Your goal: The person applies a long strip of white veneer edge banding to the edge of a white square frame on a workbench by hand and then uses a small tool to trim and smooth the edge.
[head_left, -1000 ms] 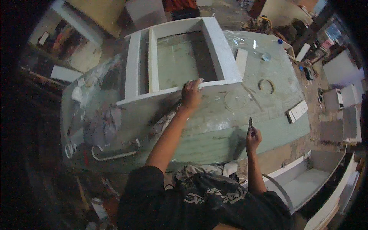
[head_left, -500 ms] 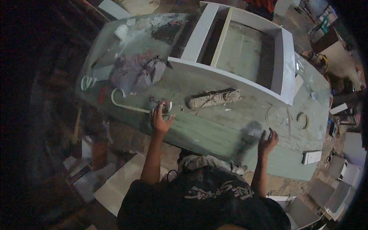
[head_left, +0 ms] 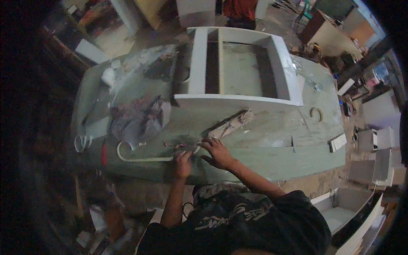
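Note:
A pale, narrow edging strip (head_left: 146, 159) lies along the near part of the table, its left end curled into a loop. My left hand (head_left: 183, 165) is closed around its straight part, fingers bent. Just to the right, my right hand (head_left: 219, 154) reaches in from the side, its fingertips at the strip's curled right end. The thumb of that hand stands a little apart from the fingers, and the exact grip is small and blurred. Beyond my hands lies a crumpled, beige wrapped bundle (head_left: 231, 123).
A white open cabinet frame (head_left: 238, 100) lies on the green table (head_left: 272, 161). Left of it sits a crumpled grey plastic bag (head_left: 140, 119); near that are a red tool (head_left: 104, 154) and a coiled strip (head_left: 78, 144). Another coil (head_left: 316, 114) and a white block (head_left: 338, 143) are at right.
My right hand has moved left across the table to the strip's right end, beside my left hand. My left hand's fingers have closed further. The whole view has shifted and turned.

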Demonstrator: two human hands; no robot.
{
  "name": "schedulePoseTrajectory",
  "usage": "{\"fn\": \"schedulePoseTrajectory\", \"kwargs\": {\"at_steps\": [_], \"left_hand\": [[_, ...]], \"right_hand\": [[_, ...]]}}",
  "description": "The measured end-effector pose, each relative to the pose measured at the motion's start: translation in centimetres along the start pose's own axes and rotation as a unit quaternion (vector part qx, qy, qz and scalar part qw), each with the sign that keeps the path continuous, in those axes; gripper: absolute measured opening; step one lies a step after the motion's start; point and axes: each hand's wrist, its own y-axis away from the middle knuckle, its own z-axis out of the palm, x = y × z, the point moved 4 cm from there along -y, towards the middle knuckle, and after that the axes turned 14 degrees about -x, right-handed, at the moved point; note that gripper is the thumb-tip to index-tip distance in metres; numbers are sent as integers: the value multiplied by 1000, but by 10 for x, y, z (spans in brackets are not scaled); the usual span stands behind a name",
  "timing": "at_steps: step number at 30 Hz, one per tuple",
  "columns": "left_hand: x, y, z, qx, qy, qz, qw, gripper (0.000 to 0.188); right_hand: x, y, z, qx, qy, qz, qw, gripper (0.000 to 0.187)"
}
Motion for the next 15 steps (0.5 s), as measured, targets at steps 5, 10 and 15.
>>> {"fn": "schedulePoseTrajectory", "kwargs": {"at_steps": [5,10,15], "left_hand": [[-2,7,-10,104,6,58,993,26],[18,14,-45,89,-5,138,986,26],[27,15,-71,99,-5,135,986,37]], "right_hand": [[-22,-7,28,-41,-14,6,999,43],[-49,-15,7,58,-43,-17,997,22],[-62,-9,-49,-4,0,-33,999,20]]}}
